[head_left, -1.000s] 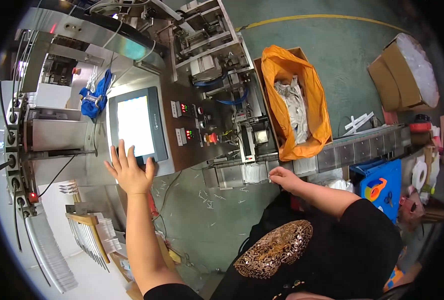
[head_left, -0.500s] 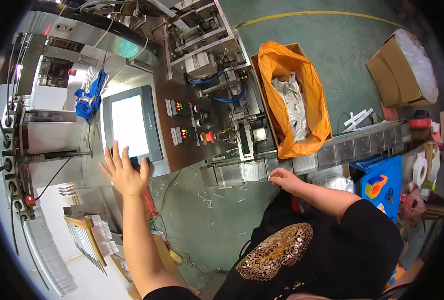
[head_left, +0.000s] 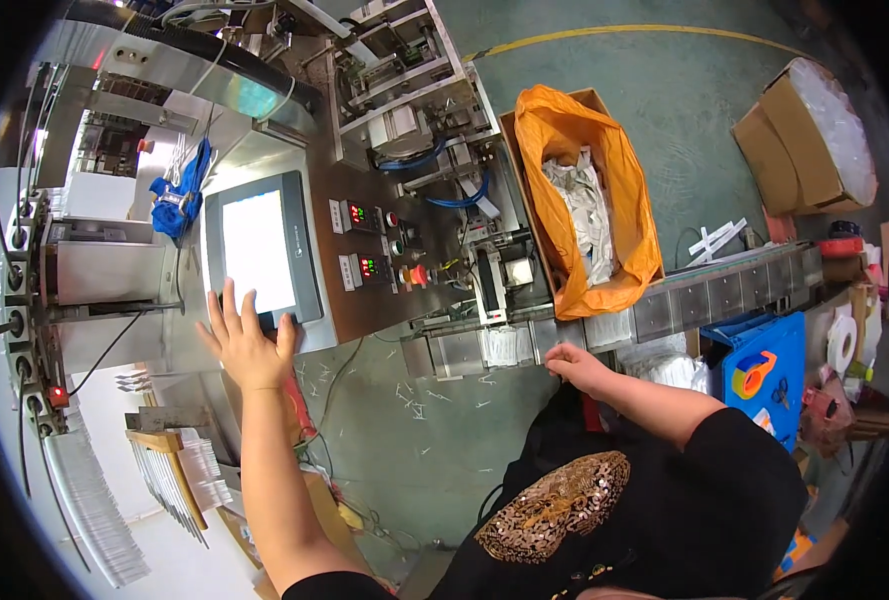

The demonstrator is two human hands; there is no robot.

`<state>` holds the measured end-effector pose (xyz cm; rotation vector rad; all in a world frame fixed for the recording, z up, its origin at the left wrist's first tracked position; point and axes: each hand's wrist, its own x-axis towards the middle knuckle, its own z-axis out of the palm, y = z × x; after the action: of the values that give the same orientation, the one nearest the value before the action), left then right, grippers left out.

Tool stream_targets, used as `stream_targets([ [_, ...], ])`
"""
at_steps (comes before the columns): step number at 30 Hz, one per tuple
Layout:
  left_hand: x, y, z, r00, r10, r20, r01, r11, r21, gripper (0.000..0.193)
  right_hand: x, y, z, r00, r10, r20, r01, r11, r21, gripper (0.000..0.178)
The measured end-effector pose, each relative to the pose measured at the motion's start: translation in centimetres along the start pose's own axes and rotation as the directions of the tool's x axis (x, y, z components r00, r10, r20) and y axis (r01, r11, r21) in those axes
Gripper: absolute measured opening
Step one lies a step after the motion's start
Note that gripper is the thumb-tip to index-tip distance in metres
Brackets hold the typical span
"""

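My left hand [head_left: 248,345] is open, its fingers spread over the lower edge of a touchscreen panel [head_left: 254,245] with a bright white display and a dark frame. The fingertips lie on or just over the glass; actual contact is hard to tell. My right hand [head_left: 576,368] is loosely curled beside the near edge of a metal conveyor [head_left: 684,302], and nothing shows in its fingers. Left of that hand, a bundle of thin white pieces [head_left: 507,346] sits in a conveyor compartment.
Right of the screen are two red-and-green digital displays [head_left: 362,217] and a red knob [head_left: 419,275]. An orange bag [head_left: 639,215] lines a carton beyond the conveyor. Another carton [head_left: 789,150] stands far right. A blue board [head_left: 779,345] carries an orange tape dispenser [head_left: 754,373]. White scraps litter the floor [head_left: 404,440].
My right hand has shifted very slightly to the right. My left hand stays at the screen's lower edge with its fingers spread.
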<state>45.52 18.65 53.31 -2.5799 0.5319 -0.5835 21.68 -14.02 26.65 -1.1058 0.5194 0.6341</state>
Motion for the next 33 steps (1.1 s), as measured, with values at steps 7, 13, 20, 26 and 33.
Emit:
stream_targets([
  [7, 0.6, -0.2, -0.6, 1.000, -0.010, 0.002, 0.010, 0.998, -0.059, 0.052, 0.8, -2.3, 0.0, 0.997, -0.074, -0.024, 0.074, 0.997, 0.027, 0.018],
  [13, 3.8, 1.0, 0.0, 0.985, -0.165, 0.053, 0.169, 0.982, -0.083, 0.066, 7.3, -7.1, 0.1, 0.985, -0.129, -0.118, 0.141, 0.985, 0.095, 0.019],
  [20, 6.0, 3.7, -0.1, 0.951, -0.197, 0.238, 0.196, 0.980, 0.028, 0.059, 23.0, -9.9, -1.8, 0.947, -0.151, -0.284, 0.235, 0.927, 0.293, 0.026],
  [26, 4.1, 0.5, -0.6, 0.967, -0.158, 0.202, 0.127, 0.979, 0.157, 0.066, 30.9, -14.4, 3.4, 0.863, -0.159, -0.480, 0.227, 0.970, 0.087, 0.029],
  [33, 5.9, 1.8, 1.7, 0.977, 0.005, 0.215, -0.024, 0.996, 0.090, 0.074, 42.4, -9.7, -5.0, 0.853, -0.245, -0.460, -0.192, 0.674, -0.713, 0.043],
])
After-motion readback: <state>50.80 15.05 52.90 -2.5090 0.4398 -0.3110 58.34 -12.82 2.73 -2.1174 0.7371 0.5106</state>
